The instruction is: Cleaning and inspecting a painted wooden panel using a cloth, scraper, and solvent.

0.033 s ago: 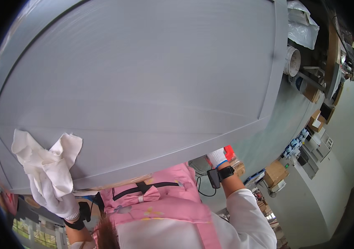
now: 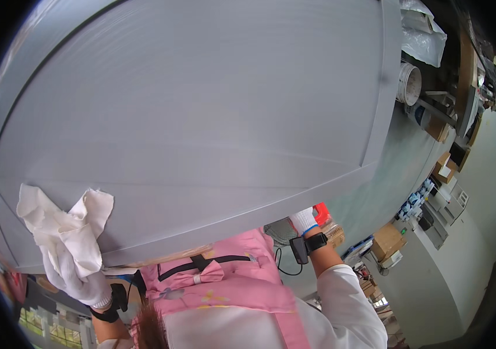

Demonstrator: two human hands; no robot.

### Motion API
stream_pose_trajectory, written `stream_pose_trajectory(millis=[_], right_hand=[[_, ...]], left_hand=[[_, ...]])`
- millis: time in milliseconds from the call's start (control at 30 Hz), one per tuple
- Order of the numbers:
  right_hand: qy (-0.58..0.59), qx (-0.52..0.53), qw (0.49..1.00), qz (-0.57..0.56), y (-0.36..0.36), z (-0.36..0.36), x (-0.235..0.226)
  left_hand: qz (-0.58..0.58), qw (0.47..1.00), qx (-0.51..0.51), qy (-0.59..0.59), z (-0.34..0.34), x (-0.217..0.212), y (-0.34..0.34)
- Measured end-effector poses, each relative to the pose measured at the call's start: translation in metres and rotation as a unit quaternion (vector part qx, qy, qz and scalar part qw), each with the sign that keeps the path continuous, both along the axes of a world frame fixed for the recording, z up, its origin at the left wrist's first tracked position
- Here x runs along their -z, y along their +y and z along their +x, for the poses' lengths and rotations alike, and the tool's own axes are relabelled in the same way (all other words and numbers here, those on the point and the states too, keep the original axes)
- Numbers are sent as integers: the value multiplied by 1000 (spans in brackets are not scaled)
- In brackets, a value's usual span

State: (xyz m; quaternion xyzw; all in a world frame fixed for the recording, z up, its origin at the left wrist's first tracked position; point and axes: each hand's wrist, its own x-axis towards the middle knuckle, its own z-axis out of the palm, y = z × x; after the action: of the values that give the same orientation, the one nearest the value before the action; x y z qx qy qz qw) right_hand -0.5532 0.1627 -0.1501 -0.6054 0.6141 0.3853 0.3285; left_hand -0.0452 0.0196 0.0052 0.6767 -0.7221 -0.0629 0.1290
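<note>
A large grey panel (image 2: 213,110) with a raised frame round its edge fills most of the view in front of me. At its near left corner, my left hand (image 2: 76,285) in a white glove holds a crumpled white cloth (image 2: 76,232) against the surface. Folds of the cloth cover most of those fingers. My right hand (image 2: 303,221), also in a white knitted glove, is at the panel's near edge, right of my body. Its fingers are hidden by the panel, so I cannot make out their grip. Black straps circle both wrists.
A white bucket (image 2: 409,84) and a plastic bag (image 2: 422,35) are beyond the panel's right side. Just past my right hand is a red object (image 2: 321,213). Cardboard boxes (image 2: 388,241) lie farther right on the greenish floor (image 2: 370,200). My pink apron (image 2: 225,279) is close to the near edge.
</note>
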Motion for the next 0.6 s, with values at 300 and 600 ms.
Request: stream_pose_trajectory(millis=[300,600], right_hand=[[-159,548,820,-39,-1,12,-6],[-177,611,757,-146,-17,31,-17]], left_hand=[[-32,998,-6,54,1,9,4],[93,920,-131,358,-18,16,-10]])
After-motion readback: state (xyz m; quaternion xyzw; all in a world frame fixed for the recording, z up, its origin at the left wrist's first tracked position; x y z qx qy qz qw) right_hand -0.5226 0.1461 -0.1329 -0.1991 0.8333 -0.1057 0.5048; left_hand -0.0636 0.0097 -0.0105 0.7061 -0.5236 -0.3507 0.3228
